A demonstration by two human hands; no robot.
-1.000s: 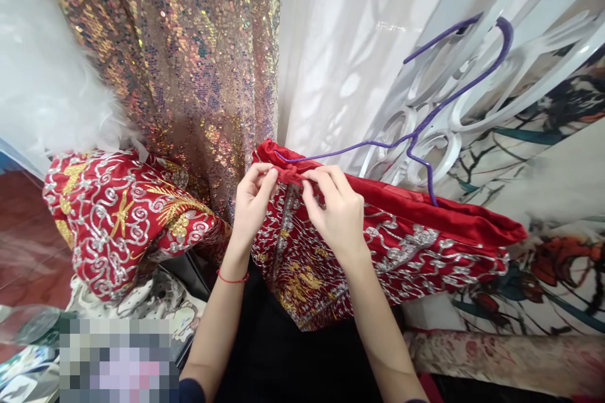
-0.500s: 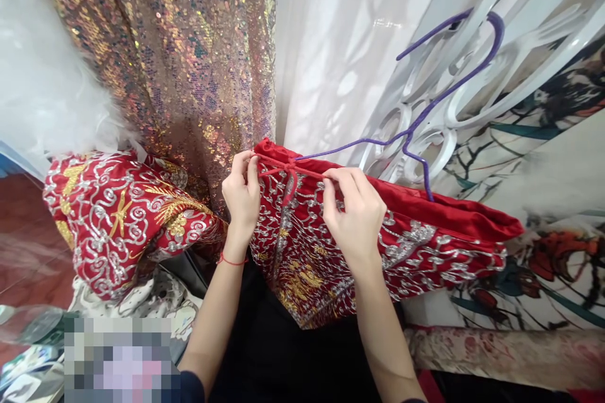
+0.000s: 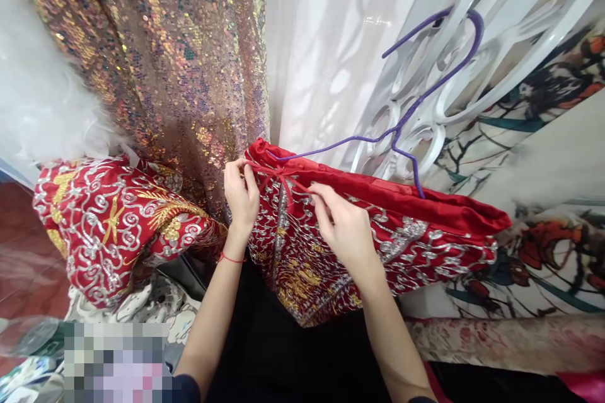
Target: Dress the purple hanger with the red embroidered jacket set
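Already hanging: a red garment (image 3: 378, 233), stitched in silver and gold, is draping from a purple hanger (image 3: 401, 129).
Hook: the hanger's hook is catching on a white metal grille (image 3: 425, 119) at upper right, so the hanging part looks done.
Backdrop: a sequin cloth (image 3: 155, 50) and a white curtain (image 3: 326, 44) are hanging behind; a second red embroidered piece (image 3: 113, 220) is lying at left, apart from the hanger.
Tie: a thin red cord (image 3: 278, 171) is running along the garment's top edge near its left end, with what looks like a small bow or knot forming in the middle.
Left hand (image 3: 241, 192): its grip is pinching together on the cord's left end, right at the top edge.
Right hand (image 3: 345, 227): its fingertips are closing on the cord's right stretch, just below the red band.
Progress: judging from the taut cord between both hands, the tie is being drawn snug and is not yet released.
Left to do: finishing the knot and letting go; whether other fastenings remain is not showing.
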